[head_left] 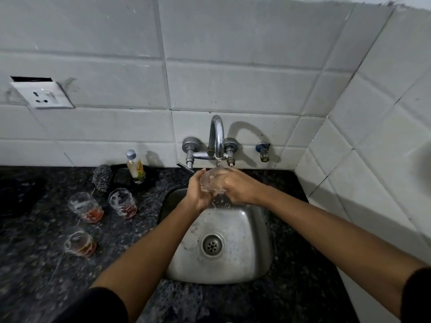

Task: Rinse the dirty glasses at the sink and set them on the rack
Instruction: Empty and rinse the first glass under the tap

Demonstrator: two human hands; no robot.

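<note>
Three dirty glasses (pixel 86 207) on dark granite counter (pixel 42 264).

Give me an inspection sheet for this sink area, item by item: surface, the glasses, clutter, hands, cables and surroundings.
Surface: dark speckled stone counter around a small steel sink.
Job's things: one clear glass held under the running chrome tap; three dirty clear glasses with reddish dregs stand on the counter to the left of the sink. No rack seen.
Clutter: steel wool scrubber; small plastic bottle with grey cap.
Hands: left hand and right hand both grip the glass.
Cables: nothing seen.
Surroundings: white tiled wall, white wall socket.
</note>
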